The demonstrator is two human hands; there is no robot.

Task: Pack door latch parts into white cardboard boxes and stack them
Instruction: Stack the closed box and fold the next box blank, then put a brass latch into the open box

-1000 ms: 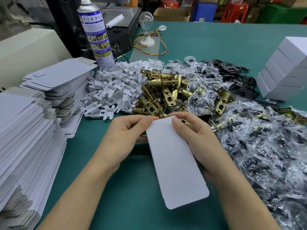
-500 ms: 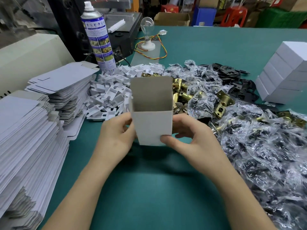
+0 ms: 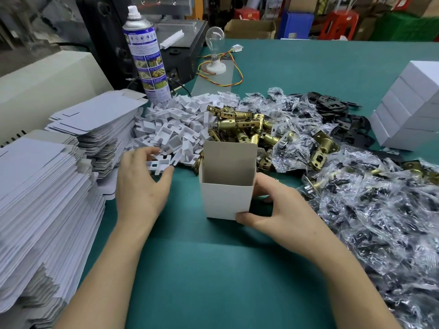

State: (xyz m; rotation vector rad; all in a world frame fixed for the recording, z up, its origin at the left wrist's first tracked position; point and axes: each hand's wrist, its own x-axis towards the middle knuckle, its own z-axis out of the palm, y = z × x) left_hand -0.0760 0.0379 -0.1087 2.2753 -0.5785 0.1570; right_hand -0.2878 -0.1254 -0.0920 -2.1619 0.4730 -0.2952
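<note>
An open white cardboard box (image 3: pixel 225 200) stands upright on the green table (image 3: pixel 213 269), its top flap raised. My right hand (image 3: pixel 268 210) grips its right lower corner, thumb on the front face. My left hand (image 3: pixel 140 181) pinches a white plastic insert (image 3: pixel 158 164) at the near edge of the pile of white plastic inserts (image 3: pixel 175 129). Behind the box lies a heap of brass latch bodies (image 3: pixel 242 127). Bagged screw packets (image 3: pixel 368 210) spread to the right. Black strike plates (image 3: pixel 337 110) lie beyond them.
Flat box blanks (image 3: pixel 42 198) are stacked high on the left, with a second stack (image 3: pixel 99 122) behind. A spray can (image 3: pixel 147 55) and a light bulb (image 3: pixel 215 41) stand at the back. Finished white boxes (image 3: pixel 413 108) are stacked at the far right.
The flat blank became an upright open box. My left hand then let go of it and moved left to the white inserts, taking one. My right hand stayed on the box.
</note>
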